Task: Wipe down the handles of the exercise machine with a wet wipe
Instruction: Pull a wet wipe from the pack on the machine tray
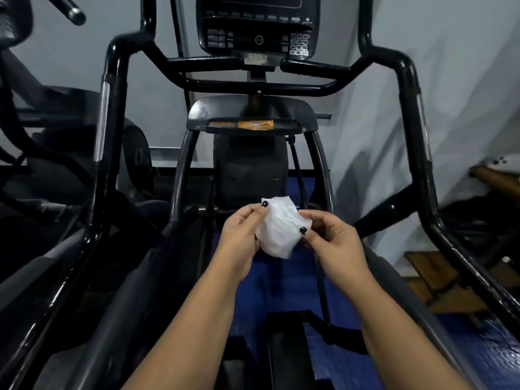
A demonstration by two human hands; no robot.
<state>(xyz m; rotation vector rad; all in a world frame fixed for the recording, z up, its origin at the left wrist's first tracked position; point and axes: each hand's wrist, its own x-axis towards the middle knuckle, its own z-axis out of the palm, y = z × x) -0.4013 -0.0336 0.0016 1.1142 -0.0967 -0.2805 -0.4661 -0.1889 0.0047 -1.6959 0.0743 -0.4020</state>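
A crumpled white wet wipe [278,229] is held between both hands at the centre of the view. My left hand [242,235] pinches its upper left edge. My right hand [329,240] pinches its right side with thumb and fingers. The black exercise machine surrounds me: its left handle [108,114] rises on the left, its right handle [413,108] on the right, and short inner grips [202,63] sit under the console [259,26]. Neither hand touches a handle.
An orange packet [255,125] lies on the machine's dark tray [306,114] below the console. Another black machine [36,153] stands at the left. Blue floor [281,291] shows below; wooden pieces [447,282] lie at the right by the white wall.
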